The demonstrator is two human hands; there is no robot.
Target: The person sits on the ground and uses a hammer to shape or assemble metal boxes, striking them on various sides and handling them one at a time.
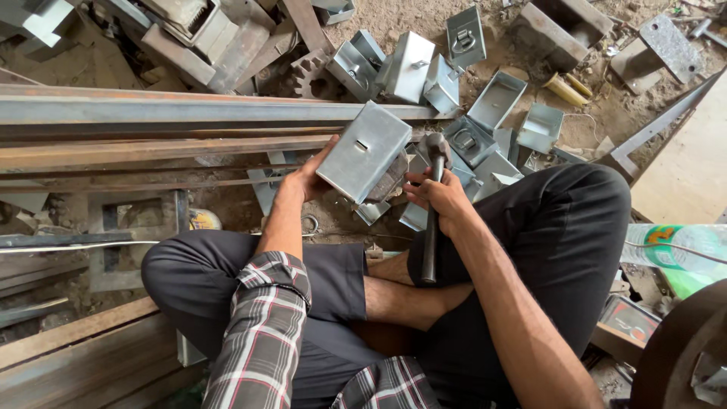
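1. Nearest the camera, the person sits cross-legged on the ground in black trousers [560,250] and a plaid shirt with the sleeves rolled up [265,333].
2. The right hand [441,195] is wrapped tight around the dark metal hammer [432,220], high on the handle just below the head; the head sits at about 12 o'clock from the fist, touching or just beside the box's right edge.
3. The left hand [301,180] grips the grey folded sheet-metal box with a small slot in its face [363,151] by its lower left corner, thumb on the face. The box is tilted, resting on a dark block [388,180] between the knees.
4. By its look the box is light, stiff and thin-walled, likely to dent and sharp along the cut edges; the folded rim looks the safest hold. The hammer appears heavy at the head.
5. At 12 to 2 o'clock, more grey sheet-metal boxes [496,98] lie scattered on the dirt. Those lying mouth-up show nothing inside; some bear ring handles.
6. At 9 to 11 o'clock, long rusty steel bars [151,129] run across.
7. At 3 o'clock lies a clear plastic bottle [674,246].
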